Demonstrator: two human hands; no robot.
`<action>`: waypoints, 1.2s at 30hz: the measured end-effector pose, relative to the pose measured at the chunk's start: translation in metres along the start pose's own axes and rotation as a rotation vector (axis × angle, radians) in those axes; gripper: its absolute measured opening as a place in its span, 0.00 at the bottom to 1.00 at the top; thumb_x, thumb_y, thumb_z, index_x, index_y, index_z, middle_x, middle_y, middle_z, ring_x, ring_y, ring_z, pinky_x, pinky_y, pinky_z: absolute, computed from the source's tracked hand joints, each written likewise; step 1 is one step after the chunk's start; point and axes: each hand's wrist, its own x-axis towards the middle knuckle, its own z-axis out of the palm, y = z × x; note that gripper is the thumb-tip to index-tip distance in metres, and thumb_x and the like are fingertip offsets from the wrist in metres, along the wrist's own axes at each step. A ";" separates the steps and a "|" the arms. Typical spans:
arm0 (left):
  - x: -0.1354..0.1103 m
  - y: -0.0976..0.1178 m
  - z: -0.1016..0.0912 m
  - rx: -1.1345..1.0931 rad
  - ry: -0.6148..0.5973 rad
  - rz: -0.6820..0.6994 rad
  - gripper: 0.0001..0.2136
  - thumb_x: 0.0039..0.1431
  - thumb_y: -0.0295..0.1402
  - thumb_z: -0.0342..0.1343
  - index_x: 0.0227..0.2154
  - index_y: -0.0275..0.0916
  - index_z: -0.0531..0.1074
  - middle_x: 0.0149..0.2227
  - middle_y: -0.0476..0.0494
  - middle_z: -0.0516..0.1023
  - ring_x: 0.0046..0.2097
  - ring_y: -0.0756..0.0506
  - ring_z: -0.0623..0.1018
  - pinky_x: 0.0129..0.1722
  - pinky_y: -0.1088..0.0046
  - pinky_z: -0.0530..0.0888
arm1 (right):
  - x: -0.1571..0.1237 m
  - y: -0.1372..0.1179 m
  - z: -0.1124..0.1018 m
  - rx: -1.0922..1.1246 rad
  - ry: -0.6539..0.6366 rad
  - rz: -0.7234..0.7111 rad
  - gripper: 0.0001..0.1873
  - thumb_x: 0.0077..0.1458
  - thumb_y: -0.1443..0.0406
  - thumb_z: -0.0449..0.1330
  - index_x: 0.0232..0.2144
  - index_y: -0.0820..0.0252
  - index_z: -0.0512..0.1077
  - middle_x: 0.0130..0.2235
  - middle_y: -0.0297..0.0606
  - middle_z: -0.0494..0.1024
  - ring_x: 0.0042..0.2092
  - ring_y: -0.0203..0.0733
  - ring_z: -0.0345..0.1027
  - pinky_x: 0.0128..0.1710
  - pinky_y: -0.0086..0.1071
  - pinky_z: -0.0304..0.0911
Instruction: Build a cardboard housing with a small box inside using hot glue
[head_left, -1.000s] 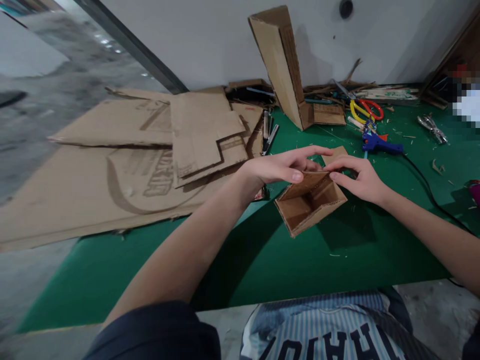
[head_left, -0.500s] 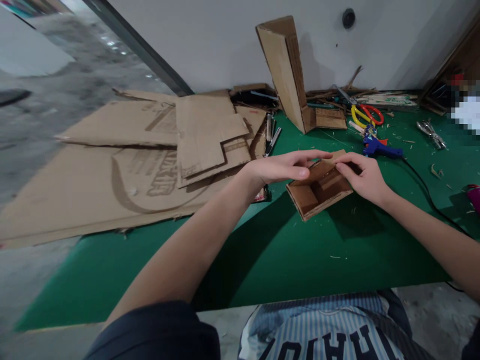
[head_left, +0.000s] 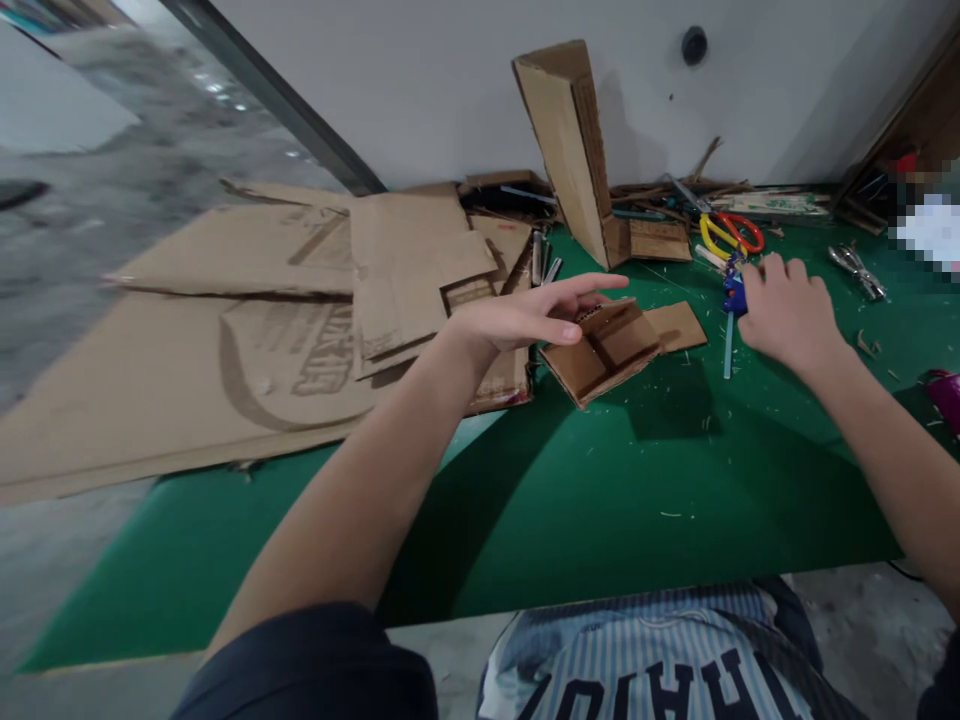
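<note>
My left hand (head_left: pixel 536 315) is closed on a small open cardboard box (head_left: pixel 611 350), thumb at its near left side and fingers behind its back wall. The box is tilted, with its hollow side facing me. A small flat cardboard piece (head_left: pixel 681 326) lies on the table just right of the box. Over to the right, my right hand (head_left: pixel 791 310) is wrapped round the blue hot glue gun (head_left: pixel 735 290), hiding its handle. A pale glue stick (head_left: pixel 728 348) shows below the gun.
Large cardboard sheets (head_left: pixel 292 340) cover the left of the green table (head_left: pixel 600 530). A folded cardboard form (head_left: pixel 566 150) stands by the wall. Scissors (head_left: pixel 720 232) lie behind the glue gun. A clear-wrapped bundle (head_left: pixel 859 272) and a purple object (head_left: pixel 943 395) are at right.
My right hand has left the box and moved right onto the glue gun. The left hand has shifted left with the box. The flat cardboard piece now shows beside the box.
</note>
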 end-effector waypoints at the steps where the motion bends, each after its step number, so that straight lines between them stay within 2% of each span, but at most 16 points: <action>1: -0.001 0.000 -0.003 0.003 -0.039 -0.016 0.45 0.39 0.57 0.76 0.61 0.47 0.74 0.53 0.36 0.82 0.60 0.29 0.78 0.55 0.60 0.76 | -0.001 0.010 0.003 -0.042 -0.002 0.019 0.17 0.61 0.57 0.59 0.46 0.64 0.75 0.46 0.60 0.78 0.50 0.64 0.69 0.45 0.57 0.67; 4: -0.002 0.000 -0.008 -0.005 -0.103 -0.039 0.49 0.42 0.56 0.76 0.67 0.49 0.68 0.58 0.34 0.80 0.60 0.30 0.79 0.54 0.60 0.77 | -0.004 0.031 0.005 -0.185 -0.181 0.086 0.11 0.62 0.59 0.59 0.38 0.61 0.74 0.34 0.53 0.77 0.40 0.56 0.71 0.37 0.48 0.66; 6: -0.003 0.001 -0.008 -0.017 -0.096 -0.042 0.50 0.41 0.56 0.76 0.68 0.50 0.66 0.60 0.34 0.78 0.60 0.30 0.79 0.52 0.60 0.78 | -0.002 0.037 -0.004 -0.240 -0.325 0.125 0.04 0.60 0.65 0.60 0.38 0.59 0.74 0.29 0.48 0.76 0.34 0.52 0.70 0.33 0.43 0.62; 7: -0.003 0.001 -0.008 -0.023 -0.082 -0.046 0.51 0.40 0.57 0.76 0.68 0.50 0.66 0.61 0.34 0.78 0.60 0.30 0.79 0.51 0.61 0.78 | -0.001 0.037 -0.012 -0.261 -0.375 0.136 0.05 0.59 0.68 0.61 0.39 0.59 0.74 0.28 0.47 0.75 0.33 0.51 0.70 0.32 0.41 0.60; 10: -0.003 0.001 -0.008 -0.049 -0.037 -0.060 0.51 0.38 0.57 0.77 0.67 0.53 0.66 0.61 0.35 0.77 0.58 0.30 0.80 0.48 0.61 0.79 | 0.000 0.036 -0.039 -0.313 -0.423 0.159 0.08 0.59 0.71 0.62 0.42 0.58 0.74 0.31 0.48 0.78 0.32 0.48 0.70 0.30 0.38 0.52; 14: -0.004 -0.001 -0.009 -0.063 -0.001 -0.038 0.50 0.37 0.55 0.78 0.66 0.57 0.68 0.58 0.39 0.79 0.56 0.32 0.81 0.45 0.62 0.80 | -0.001 0.043 -0.063 -0.355 -0.414 0.319 0.12 0.65 0.65 0.58 0.49 0.62 0.74 0.39 0.61 0.80 0.36 0.53 0.72 0.30 0.42 0.49; 17: -0.004 0.000 -0.009 -0.063 0.018 -0.026 0.50 0.35 0.54 0.79 0.65 0.56 0.68 0.56 0.39 0.80 0.55 0.32 0.82 0.45 0.62 0.80 | 0.000 0.051 -0.063 -0.349 -0.550 0.404 0.14 0.64 0.63 0.61 0.50 0.63 0.75 0.45 0.66 0.80 0.41 0.58 0.74 0.31 0.44 0.52; 20: -0.005 0.003 -0.008 -0.052 0.041 -0.035 0.52 0.36 0.55 0.79 0.67 0.52 0.67 0.57 0.36 0.80 0.54 0.32 0.82 0.48 0.61 0.79 | 0.005 0.053 -0.061 -0.325 -0.682 0.458 0.13 0.60 0.66 0.65 0.48 0.62 0.78 0.49 0.66 0.80 0.47 0.63 0.75 0.34 0.46 0.56; 24: -0.004 0.004 -0.008 -0.008 0.002 -0.018 0.53 0.41 0.57 0.76 0.70 0.49 0.64 0.57 0.35 0.80 0.55 0.32 0.81 0.51 0.61 0.77 | 0.020 0.043 -0.062 -0.351 -0.792 0.512 0.14 0.62 0.67 0.59 0.48 0.62 0.78 0.54 0.65 0.79 0.52 0.67 0.75 0.40 0.49 0.62; 26: -0.002 0.003 -0.008 0.011 -0.041 0.012 0.53 0.44 0.57 0.75 0.71 0.47 0.61 0.58 0.34 0.79 0.57 0.32 0.80 0.53 0.60 0.76 | 0.035 0.034 -0.057 -0.376 -0.736 0.492 0.18 0.64 0.68 0.53 0.51 0.63 0.76 0.56 0.64 0.78 0.55 0.66 0.74 0.43 0.50 0.65; 27: -0.002 0.002 -0.009 0.018 -0.058 0.023 0.53 0.46 0.57 0.74 0.72 0.46 0.59 0.59 0.34 0.78 0.58 0.31 0.79 0.55 0.59 0.76 | 0.045 0.029 -0.052 -0.367 -0.646 0.452 0.20 0.65 0.68 0.50 0.54 0.64 0.75 0.56 0.63 0.78 0.56 0.64 0.73 0.45 0.49 0.66; 28: -0.001 0.000 -0.009 0.022 -0.069 0.029 0.53 0.47 0.58 0.73 0.73 0.45 0.58 0.60 0.34 0.77 0.59 0.31 0.78 0.55 0.59 0.75 | 0.056 0.024 -0.045 -0.318 -0.565 0.396 0.22 0.68 0.65 0.48 0.57 0.65 0.73 0.56 0.63 0.78 0.56 0.64 0.73 0.46 0.48 0.67; 30: 0.000 -0.002 -0.009 0.026 -0.083 0.031 0.53 0.48 0.58 0.72 0.73 0.45 0.58 0.61 0.34 0.76 0.60 0.31 0.77 0.56 0.58 0.75 | 0.081 0.016 -0.025 -0.220 -0.498 0.413 0.23 0.69 0.64 0.48 0.59 0.69 0.71 0.54 0.65 0.79 0.53 0.63 0.75 0.46 0.48 0.67; 32: 0.000 -0.003 -0.008 0.032 -0.090 0.030 0.52 0.48 0.58 0.72 0.73 0.45 0.58 0.63 0.34 0.75 0.61 0.30 0.77 0.57 0.59 0.75 | 0.107 0.012 0.001 -0.167 -0.489 0.411 0.24 0.66 0.68 0.51 0.61 0.71 0.70 0.56 0.66 0.77 0.54 0.62 0.75 0.48 0.47 0.67; 36: -0.003 0.000 -0.004 0.042 -0.079 0.011 0.52 0.48 0.59 0.71 0.72 0.44 0.59 0.66 0.33 0.72 0.66 0.29 0.73 0.61 0.59 0.73 | 0.147 0.017 0.047 -0.096 -0.561 0.441 0.25 0.63 0.67 0.63 0.60 0.74 0.74 0.56 0.67 0.77 0.56 0.63 0.73 0.49 0.47 0.66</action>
